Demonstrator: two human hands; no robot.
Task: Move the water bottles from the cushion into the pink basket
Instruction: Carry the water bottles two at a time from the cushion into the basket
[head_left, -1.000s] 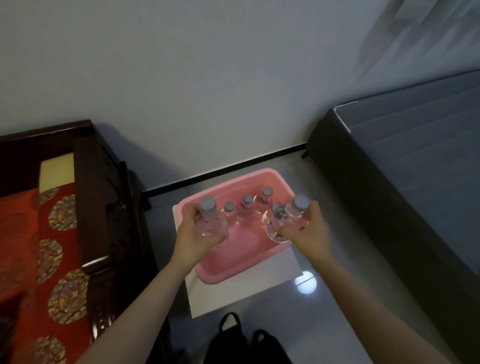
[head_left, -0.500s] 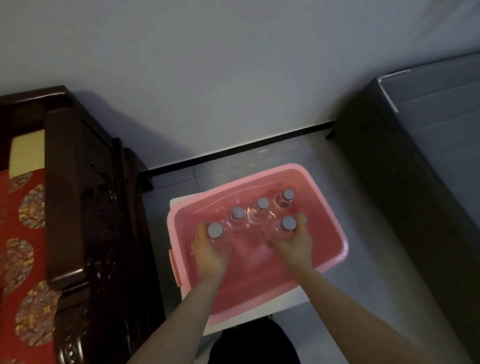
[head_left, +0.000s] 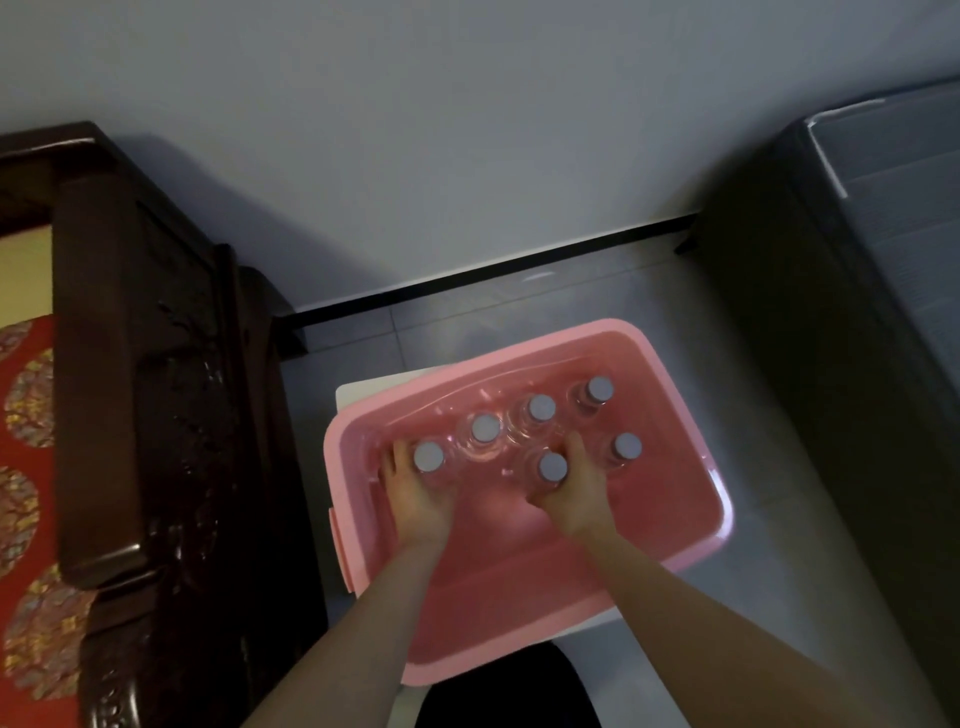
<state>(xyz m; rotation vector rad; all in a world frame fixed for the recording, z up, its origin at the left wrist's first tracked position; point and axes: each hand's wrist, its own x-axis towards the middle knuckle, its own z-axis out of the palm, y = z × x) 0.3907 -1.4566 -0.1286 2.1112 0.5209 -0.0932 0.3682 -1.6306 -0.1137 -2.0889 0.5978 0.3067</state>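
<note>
The left hand (head_left: 415, 496) is wrapped around the body of a clear water bottle (head_left: 429, 457) at the left end of the pink basket (head_left: 675, 364), fingers curled round it so that little more than the grey cap shows above the knuckles. The right hand (head_left: 569, 491) closes the same way around a second bottle (head_left: 551, 466) nearer the middle, thumb on one side and fingers on the other; the bottle's lower part is hidden behind the hand, so whether it stands on the basket floor cannot be told. Four more bottles stand upright in the basket: three in a row along the far wall, capped at (head_left: 485, 428), (head_left: 541, 408) and (head_left: 599, 389), and one just right of the right hand (head_left: 626, 446). Their clear plastic bodies nearly vanish against the pink, leaving only faint glints and round, flat grey caps to mark them. The basket is a smooth, glossy, rounded-corner rectangular tub with a rolled rim and a small handle tab on its left side; its near edge is cut off by the forearms and a dark shape at the bottom of the view. It sits on a white board (head_left: 363, 392), mostly covered. To the left is a dark carved wooden frame (head_left: 156, 415) with a red cushion (head_left: 26, 467) patterned with round gold medallions, only partly in view. A dark ribbed surface (head_left: 883, 260) fills the right.
</note>
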